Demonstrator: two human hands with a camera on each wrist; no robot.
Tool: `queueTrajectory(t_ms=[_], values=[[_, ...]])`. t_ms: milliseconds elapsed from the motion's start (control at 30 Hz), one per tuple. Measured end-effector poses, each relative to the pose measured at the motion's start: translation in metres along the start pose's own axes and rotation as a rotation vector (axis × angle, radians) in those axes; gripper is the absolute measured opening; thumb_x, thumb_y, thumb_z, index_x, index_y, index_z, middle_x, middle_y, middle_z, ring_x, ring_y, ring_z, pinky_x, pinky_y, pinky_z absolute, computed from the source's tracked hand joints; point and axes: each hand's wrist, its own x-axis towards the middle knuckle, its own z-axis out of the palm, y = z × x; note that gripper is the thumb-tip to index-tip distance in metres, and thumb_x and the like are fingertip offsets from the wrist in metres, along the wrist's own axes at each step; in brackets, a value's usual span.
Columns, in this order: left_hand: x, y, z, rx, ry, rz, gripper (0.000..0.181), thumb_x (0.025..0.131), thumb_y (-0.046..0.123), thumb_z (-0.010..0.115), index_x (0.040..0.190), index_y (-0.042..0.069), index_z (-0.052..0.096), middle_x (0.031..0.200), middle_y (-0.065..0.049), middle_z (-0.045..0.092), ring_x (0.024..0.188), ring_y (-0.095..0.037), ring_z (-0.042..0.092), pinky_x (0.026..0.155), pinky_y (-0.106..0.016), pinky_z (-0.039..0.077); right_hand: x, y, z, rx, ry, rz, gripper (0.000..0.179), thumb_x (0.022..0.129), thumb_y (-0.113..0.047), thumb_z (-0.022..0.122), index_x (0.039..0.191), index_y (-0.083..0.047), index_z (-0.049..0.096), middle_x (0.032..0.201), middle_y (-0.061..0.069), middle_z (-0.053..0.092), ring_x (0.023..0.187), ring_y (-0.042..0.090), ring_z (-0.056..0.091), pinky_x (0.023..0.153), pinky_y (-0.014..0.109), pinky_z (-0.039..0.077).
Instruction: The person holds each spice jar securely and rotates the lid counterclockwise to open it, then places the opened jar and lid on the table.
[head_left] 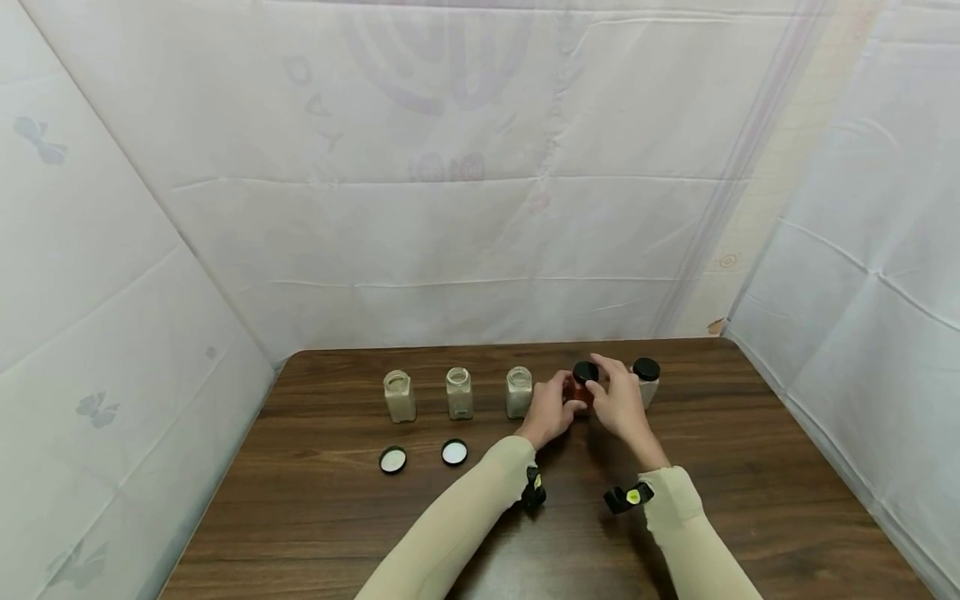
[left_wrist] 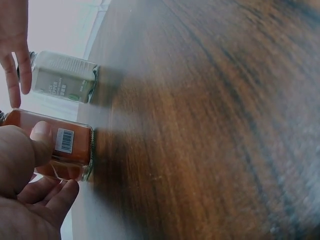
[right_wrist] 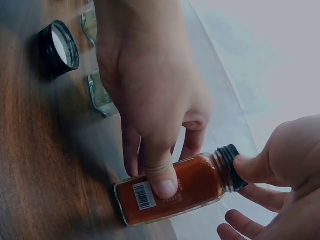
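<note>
A square glass jar of red-orange spice (right_wrist: 195, 180) stands on the table. My left hand (head_left: 551, 408) grips it low down, the thumb across its barcode label and the other fingers round the far side. A black screw lid (right_wrist: 232, 167) sits at the jar's neck. With thumb and fingers, my right hand (head_left: 621, 400) pinches that lid from the right. Just beyond the right hand is a black-lidded jar of pale spice (left_wrist: 62, 75), its label partly readable as pepper. Left of my left hand stands a lidless jar (head_left: 518, 396) with pale contents.
Two more lidless jars of pale spice, one at the far left (head_left: 400, 400) and one beside it (head_left: 460, 396), continue the row. In front of them two black lids (head_left: 392, 460) lie with white insides up. A white cloth wall (head_left: 480, 250) rises behind the wooden table (head_left: 315, 517).
</note>
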Motion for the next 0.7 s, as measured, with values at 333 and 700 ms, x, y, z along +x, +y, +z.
queueTrajectory(t_ms=[333,700], values=[[0.000,-0.002,0.001,-0.004,0.009,-0.003,0.040,0.096,0.018,0.075,0.132,0.006,0.060,0.110,-0.007,0.074,0.099,-0.021,0.071,0.084,-0.030,0.058,0.000,-0.003,0.008,-0.007,0.147,0.077,0.053,0.089,-0.026,0.084,0.127,0.004,0.065,0.120,0.026,0.064,0.115,0.044,0.051,0.101,0.057,0.037],[0.000,-0.001,0.002,0.006,0.011,0.013,0.038,0.097,0.019,0.074,0.131,0.006,0.061,0.109,-0.008,0.073,0.098,-0.021,0.071,0.084,-0.030,0.058,0.002,-0.002,0.010,0.000,0.095,0.053,0.043,0.097,-0.015,0.073,0.135,0.002,0.063,0.133,0.028,0.058,0.113,0.044,0.048,0.096,0.057,0.040]])
